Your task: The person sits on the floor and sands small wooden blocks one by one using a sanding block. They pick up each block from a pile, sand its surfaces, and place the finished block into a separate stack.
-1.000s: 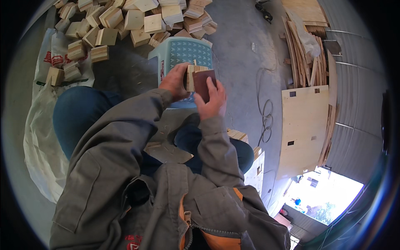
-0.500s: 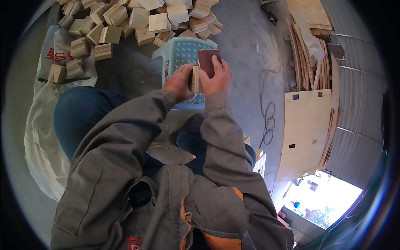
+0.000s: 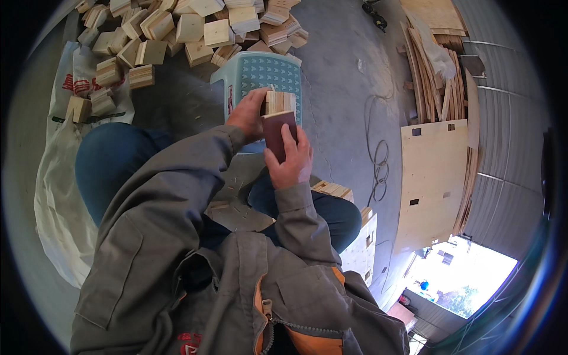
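My left hand (image 3: 248, 115) is closed around the side of a pale layered-wood block (image 3: 280, 101), above a light blue plastic stool (image 3: 266, 70). In my right hand (image 3: 294, 161) is a flat, reddish-brown sanding block (image 3: 276, 131), its fingers laid over the face and the thumb at the edge. The sanding block lies against the near end of the wooden block and covers part of it. The fingertips of my left hand are partly hidden behind the wood.
A heap of similar wooden blocks (image 3: 189, 28) lies beyond the stool. Several sit on a white plastic sack (image 3: 59, 195) at left. A thin looped cable (image 3: 380, 168) lies on the floor at right, near a plywood sheet (image 3: 433, 177) and stacked boards (image 3: 421, 71).
My right hand has pulled the sanding block nearer and slightly left, from beside the wooden block to its near end. The wooden block has turned, showing its striped layered side.
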Motion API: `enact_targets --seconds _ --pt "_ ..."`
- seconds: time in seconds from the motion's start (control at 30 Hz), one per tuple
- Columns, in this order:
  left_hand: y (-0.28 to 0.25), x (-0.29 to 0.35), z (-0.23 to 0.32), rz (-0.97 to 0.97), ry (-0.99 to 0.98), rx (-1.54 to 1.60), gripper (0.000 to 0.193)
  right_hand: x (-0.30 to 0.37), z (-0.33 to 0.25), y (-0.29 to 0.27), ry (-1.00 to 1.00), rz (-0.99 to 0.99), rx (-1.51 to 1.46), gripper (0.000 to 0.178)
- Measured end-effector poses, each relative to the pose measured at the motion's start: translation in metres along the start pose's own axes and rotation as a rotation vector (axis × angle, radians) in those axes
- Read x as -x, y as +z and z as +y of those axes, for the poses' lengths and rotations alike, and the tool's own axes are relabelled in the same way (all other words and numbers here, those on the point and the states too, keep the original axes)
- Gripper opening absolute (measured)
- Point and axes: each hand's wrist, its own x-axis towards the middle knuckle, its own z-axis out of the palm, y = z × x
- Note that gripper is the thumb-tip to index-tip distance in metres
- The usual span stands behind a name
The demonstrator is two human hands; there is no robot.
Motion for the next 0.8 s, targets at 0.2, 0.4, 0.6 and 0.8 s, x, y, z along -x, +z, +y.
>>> enact_targets --seconds 0.2,0.4,0.6,0.8 --pt "-0.016 0.000 0.025 -0.014 -0.081 0.029 0.093 0.008 -0.003 -0.002 -0.009 0.009 -0.004 0.075" --pt "0.003 0.002 -0.010 -0.070 -0.003 -0.062 0.098 -0.095 0.012 0.033 0.055 0.039 0.058 0.070" --pt "0.011 -0.001 -0.008 0.013 0.061 0.078 0.060 -0.149 0.010 0.031 0.233 -0.069 0.069 0.071" --pt "0.003 0.003 -0.004 0.068 0.083 0.066 0.032 -0.067 0.004 0.021 0.080 0.007 0.070 0.073"
